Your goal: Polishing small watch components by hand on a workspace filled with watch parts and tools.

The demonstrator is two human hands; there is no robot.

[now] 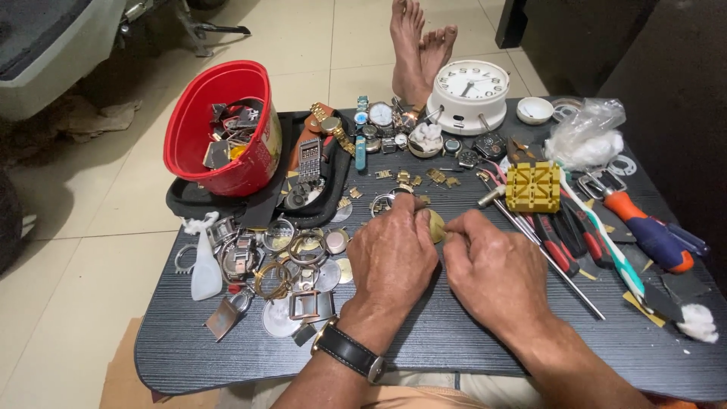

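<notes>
My left hand (394, 254) rests on the dark table (454, 333), fingers curled around a small round gold watch case (436, 225). Its wrist wears a watch on a black strap (350, 351). My right hand (492, 265) lies beside it, fingertips pinched against the right edge of the same gold case. What the right fingertips pinch is hidden. Loose gold bracelet links (424, 178) lie just beyond both hands.
A red bucket of parts (223, 129) sits on a black tray (318, 204) at left. Watch cases and backs (291, 265) litter the near left. A white alarm clock (469, 95), yellow block (533, 186), screwdrivers (651, 235), toothbrush (613, 242) and cotton (697, 322) lie right. Bare feet (416, 45) rest beyond.
</notes>
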